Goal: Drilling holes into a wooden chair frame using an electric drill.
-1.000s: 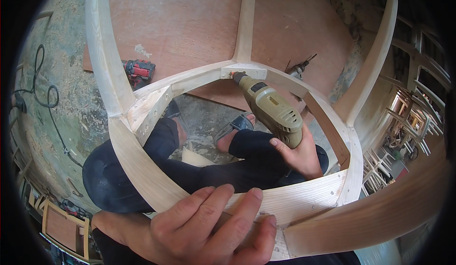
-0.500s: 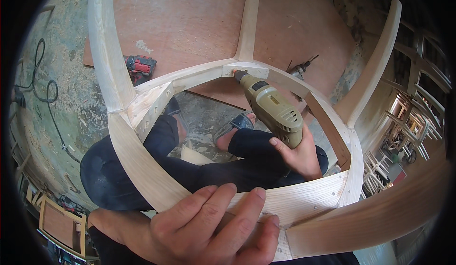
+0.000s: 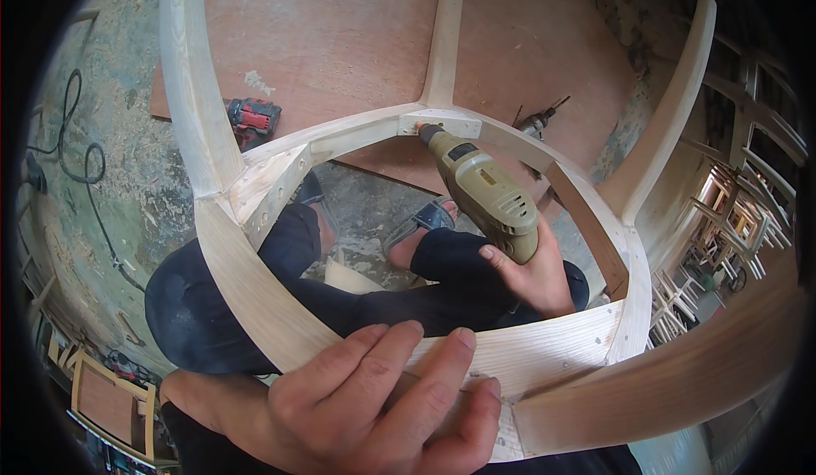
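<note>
A round pale wooden chair frame (image 3: 246, 292) with curved legs surrounds my lap, its legs pointing outward and up. My left hand (image 3: 382, 403) grips the near rail, with its fingers bent over the wood. In my right hand (image 3: 542, 275) is an olive-green power drill (image 3: 480, 177), held through the ring's opening. The drill's front end meets the corner block (image 3: 461, 126) on the far side, at the foot of a leg. That block has small holes in it. My fingers hide part of the drill's grip.
Beyond the frame lies a brown board (image 3: 314, 41) on the stained floor. A red-and-black cordless drill (image 3: 253, 120) rests on it at left, and another drill (image 3: 537, 123) at right. A black cord (image 3: 89, 164) loops at far left. Wooden chair frames (image 3: 731, 220) stand at right.
The rear of the drill and my right hand have shifted very slightly to the left. My left hand stays on the near rail.
</note>
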Demonstrator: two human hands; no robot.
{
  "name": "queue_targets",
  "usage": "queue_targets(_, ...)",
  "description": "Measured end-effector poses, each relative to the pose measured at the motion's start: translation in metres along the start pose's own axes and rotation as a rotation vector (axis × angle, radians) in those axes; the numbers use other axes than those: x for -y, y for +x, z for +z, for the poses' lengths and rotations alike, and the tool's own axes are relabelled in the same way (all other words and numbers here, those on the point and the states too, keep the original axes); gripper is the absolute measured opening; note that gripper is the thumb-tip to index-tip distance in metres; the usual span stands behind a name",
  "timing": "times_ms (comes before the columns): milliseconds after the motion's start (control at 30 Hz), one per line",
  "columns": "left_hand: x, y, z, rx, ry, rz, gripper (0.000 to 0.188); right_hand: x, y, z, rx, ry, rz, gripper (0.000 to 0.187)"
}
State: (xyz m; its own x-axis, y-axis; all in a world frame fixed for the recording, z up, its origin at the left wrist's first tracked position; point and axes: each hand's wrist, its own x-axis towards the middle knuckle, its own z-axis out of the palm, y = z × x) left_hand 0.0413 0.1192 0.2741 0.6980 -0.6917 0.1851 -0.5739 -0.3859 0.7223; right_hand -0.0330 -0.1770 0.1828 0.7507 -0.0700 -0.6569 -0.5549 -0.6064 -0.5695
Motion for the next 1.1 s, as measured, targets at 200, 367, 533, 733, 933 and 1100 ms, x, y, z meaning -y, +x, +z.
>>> queue_targets(200,-0.002,0.000,0.001,-0.032,0.014,-0.035,0.022,0.003,0.002,-0.012,0.007,-0.033,-0.008,0.066)
queue_targets(367,-0.004,0.001,0.002,-0.062,0.011,-0.062,0.023,0.002,-0.005,-0.007,0.030,-0.039,0.001,0.066)
queue_targets(533,-0.003,0.000,0.003,-0.053,0.001,-0.071,0.023,0.000,-0.006,-0.005,0.002,-0.029,-0.019,0.064)
queue_targets(733,-0.003,0.000,0.000,-0.005,-0.018,-0.078,0.022,-0.003,-0.009,-0.006,0.015,0.012,-0.018,0.064)
queue_targets(933,-0.002,0.001,0.002,-0.017,-0.021,-0.079,0.021,-0.003,-0.006,-0.004,0.003,-0.002,-0.025,0.066)
queue_targets(1100,-0.002,-0.001,0.000,-0.008,-0.035,-0.075,0.019,0.006,0.004,0.000,0.001,-0.010,0.014,0.065)
